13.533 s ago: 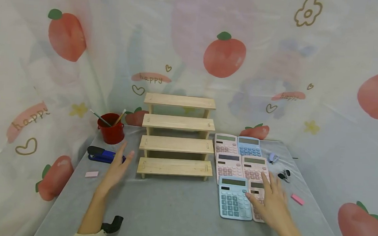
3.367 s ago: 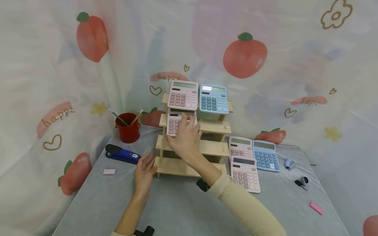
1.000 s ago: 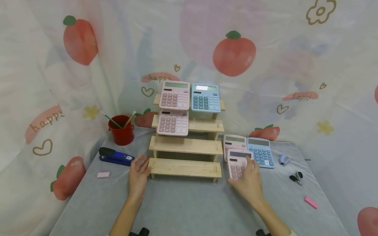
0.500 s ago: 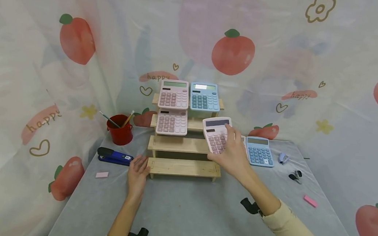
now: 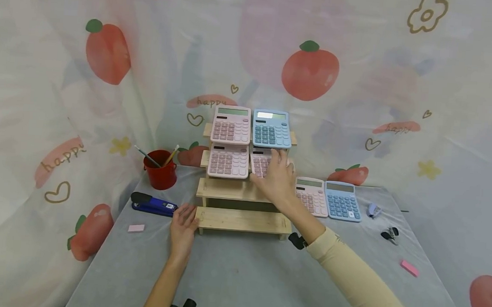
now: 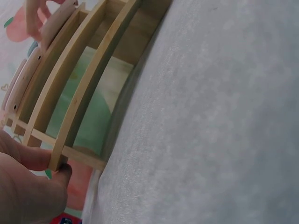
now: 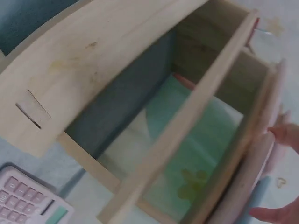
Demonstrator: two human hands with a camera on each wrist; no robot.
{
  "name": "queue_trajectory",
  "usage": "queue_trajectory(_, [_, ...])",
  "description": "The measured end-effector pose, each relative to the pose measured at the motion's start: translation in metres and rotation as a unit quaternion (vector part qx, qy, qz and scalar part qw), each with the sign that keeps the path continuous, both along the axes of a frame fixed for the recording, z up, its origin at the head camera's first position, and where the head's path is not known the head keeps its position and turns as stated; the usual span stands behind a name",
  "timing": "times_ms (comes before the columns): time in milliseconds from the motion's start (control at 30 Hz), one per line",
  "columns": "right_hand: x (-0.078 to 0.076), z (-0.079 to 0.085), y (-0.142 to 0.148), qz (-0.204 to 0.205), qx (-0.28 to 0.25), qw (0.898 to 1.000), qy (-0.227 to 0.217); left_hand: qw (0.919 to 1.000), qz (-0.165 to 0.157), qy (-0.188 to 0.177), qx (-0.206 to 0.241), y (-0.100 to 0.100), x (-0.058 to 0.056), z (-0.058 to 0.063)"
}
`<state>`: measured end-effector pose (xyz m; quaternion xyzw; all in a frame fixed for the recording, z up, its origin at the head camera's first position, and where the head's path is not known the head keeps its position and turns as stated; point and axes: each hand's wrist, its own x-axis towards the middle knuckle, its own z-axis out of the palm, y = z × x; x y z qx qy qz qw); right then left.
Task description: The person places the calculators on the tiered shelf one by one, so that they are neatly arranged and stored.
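A four-tier wooden display stand point(image 5: 243, 220) stands mid-table. My left hand point(image 5: 182, 230) pinches the left end of its lowest board; in the left wrist view, thumb and finger point(image 6: 35, 158) hold the board between them. My right hand point(image 5: 276, 182) grips a pink calculator point(image 5: 260, 164) at the right of the second tier from the top, covering part of it. Beside it on that tier leans another pink calculator point(image 5: 228, 162). The top tier bears a pink calculator point(image 5: 231, 125) at left and a blue calculator point(image 5: 271, 129) at right.
Right of the stand, a pink calculator point(image 5: 313, 196) and a blue calculator point(image 5: 343, 201) lie on the grey table, near small clips point(image 5: 390, 234) and a pink eraser point(image 5: 410, 268). At left are a red bucket point(image 5: 161, 176) with pencils, a blue stapler point(image 5: 154, 205) and a pale eraser point(image 5: 136, 228).
Several calculators have gone from the table onto the upper two tiers. The right hand has just carried a pink one from the right-hand group to the second tier. The left hand took hold of the stand.
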<state>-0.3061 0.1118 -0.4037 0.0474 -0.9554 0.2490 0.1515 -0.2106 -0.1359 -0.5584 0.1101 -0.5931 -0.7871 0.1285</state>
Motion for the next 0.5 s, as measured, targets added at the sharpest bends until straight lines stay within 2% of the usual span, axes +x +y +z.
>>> queue_trajectory(100, [-0.006, -0.009, -0.001, -0.006, 0.022, 0.999, 0.028, 1.0, -0.002, -0.003, -0.003, 0.003, 0.0, 0.002])
queue_trajectory(200, [-0.006, -0.018, 0.002, -0.01, 0.034, 0.998, 0.051, 0.9999, -0.002, -0.009, -0.01, 0.005, 0.0, 0.002])
queue_trajectory(367, [0.01, -0.028, 0.016, -0.002, 0.021, 0.997, 0.073, 1.0, 0.004, -0.004, -0.006, 0.004, 0.0, 0.0])
queue_trajectory(500, [0.024, -0.039, 0.043, 0.008, -0.009, 0.996, 0.088, 1.0, 0.008, 0.002, 0.001, 0.001, 0.0, 0.001])
